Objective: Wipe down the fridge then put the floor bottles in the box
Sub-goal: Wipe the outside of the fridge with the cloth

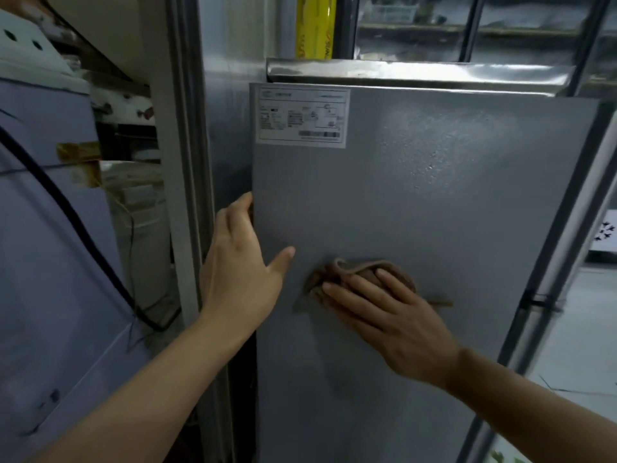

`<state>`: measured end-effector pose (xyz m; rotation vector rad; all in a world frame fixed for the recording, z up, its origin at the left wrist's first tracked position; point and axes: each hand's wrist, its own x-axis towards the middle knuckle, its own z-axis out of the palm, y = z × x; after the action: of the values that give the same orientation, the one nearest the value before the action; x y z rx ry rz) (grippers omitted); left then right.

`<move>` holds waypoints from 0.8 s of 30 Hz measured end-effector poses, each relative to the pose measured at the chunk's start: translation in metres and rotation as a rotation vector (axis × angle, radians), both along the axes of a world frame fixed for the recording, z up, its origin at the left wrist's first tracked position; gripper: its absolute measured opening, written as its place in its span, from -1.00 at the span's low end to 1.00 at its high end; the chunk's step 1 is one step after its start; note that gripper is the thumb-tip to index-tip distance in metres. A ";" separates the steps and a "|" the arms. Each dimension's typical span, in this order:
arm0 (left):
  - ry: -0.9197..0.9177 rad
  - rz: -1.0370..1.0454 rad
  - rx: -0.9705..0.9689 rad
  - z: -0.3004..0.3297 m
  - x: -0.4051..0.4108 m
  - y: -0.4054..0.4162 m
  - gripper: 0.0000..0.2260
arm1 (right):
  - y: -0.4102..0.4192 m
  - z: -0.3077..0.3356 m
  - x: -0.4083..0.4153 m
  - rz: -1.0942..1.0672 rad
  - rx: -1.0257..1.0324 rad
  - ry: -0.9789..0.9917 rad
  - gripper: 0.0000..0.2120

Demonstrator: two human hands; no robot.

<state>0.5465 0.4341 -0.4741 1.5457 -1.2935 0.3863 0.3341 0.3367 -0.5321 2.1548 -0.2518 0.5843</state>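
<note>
The right hand (397, 324) is lying flat with fingers spread, pressing a crumpled brown cloth (364, 274) against the grey textured metal fridge panel (434, 195), near the panel's middle; the cloth is bunching out past the fingertips. The left hand (240, 272) is curling loosely around the panel's left edge, fingers hidden behind it, thumb resting on the front face. The panel is looking dull and speckled, carrying a white rectangular printed label (302, 116) at its top left corner, under a shiny steel trim strip (417, 73).
</note>
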 end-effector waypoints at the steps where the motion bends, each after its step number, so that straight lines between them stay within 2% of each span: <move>1: 0.006 0.013 -0.006 -0.001 -0.002 -0.001 -0.28 | -0.001 0.003 -0.005 -0.005 -0.010 0.020 -0.52; 3: 0.011 0.035 -0.012 -0.004 -0.006 -0.002 -0.24 | -0.003 0.022 -0.014 -0.018 -0.051 -0.013 -0.51; 7: 0.011 0.077 -0.013 -0.008 -0.012 -0.008 -0.16 | -0.016 0.081 -0.031 -0.024 -0.052 -0.393 -0.50; 9: 0.015 0.082 -0.016 -0.010 -0.014 -0.010 -0.15 | -0.018 0.083 -0.033 -0.008 -0.030 -0.511 -0.51; 11: 0.020 0.081 -0.016 -0.010 -0.014 -0.010 -0.15 | -0.016 0.056 -0.035 0.003 -0.007 -0.493 -0.51; 14: 0.019 0.098 -0.009 -0.010 -0.017 -0.008 -0.14 | -0.014 0.003 -0.054 -0.030 -0.012 -0.226 -0.44; 16: 0.025 0.115 0.008 -0.010 -0.022 -0.008 -0.13 | -0.015 -0.006 -0.067 -0.050 -0.030 -0.102 -0.41; 18: 0.032 0.120 0.025 -0.012 -0.027 -0.008 -0.10 | -0.017 0.006 -0.075 -0.072 -0.052 -0.074 -0.42; 24: 0.054 0.185 0.032 -0.011 -0.038 -0.015 -0.03 | -0.034 0.072 -0.108 -0.129 -0.059 -0.509 -0.40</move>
<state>0.5087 0.4193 -0.4854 1.6976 -1.1238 0.4392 0.2262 0.3032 -0.4597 1.8855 -0.6349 1.0443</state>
